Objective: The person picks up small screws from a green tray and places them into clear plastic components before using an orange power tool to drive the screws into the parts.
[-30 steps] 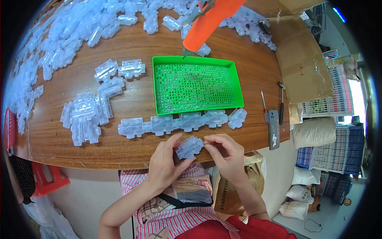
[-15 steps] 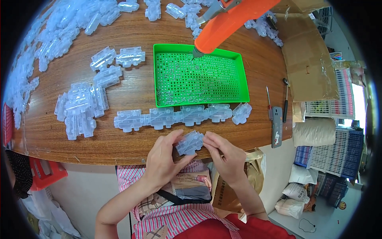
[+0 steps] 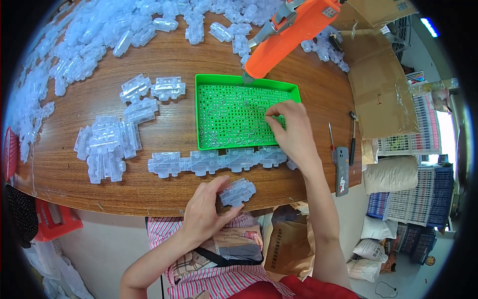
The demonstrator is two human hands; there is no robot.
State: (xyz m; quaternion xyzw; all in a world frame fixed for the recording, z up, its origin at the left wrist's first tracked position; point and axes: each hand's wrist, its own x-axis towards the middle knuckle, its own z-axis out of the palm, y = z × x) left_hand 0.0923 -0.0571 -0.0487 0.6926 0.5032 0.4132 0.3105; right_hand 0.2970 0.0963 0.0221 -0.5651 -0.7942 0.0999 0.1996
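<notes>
My left hand (image 3: 203,205) is closed on a clear plastic housing (image 3: 239,192), thumb and fingers at its left end, close to the table's front edge. My right hand (image 3: 295,130) reaches over the right part of a green perforated tray (image 3: 197,112), thumb and forefinger drawn together in a pinch. Whatever may be between those fingertips is too small to see. Small metal screws (image 3: 211,138) lie scattered in the tray. Just in front of it runs a row of clear plastic housings (image 3: 204,162); my right wrist partly hides the one at the right end.
An orange electric screwdriver (image 3: 286,42) hangs over the tray's far edge. Housings are piled (image 3: 102,144) at left, with a larger heap (image 3: 119,22) behind. At right lie a phone (image 3: 342,172), a hammer (image 3: 352,139) and a hand screwdriver (image 3: 332,137), near a cardboard box (image 3: 381,94).
My right hand has left the housing and moved forward and right to the tray. My left hand still holds the housing. The view has shifted slightly.
</notes>
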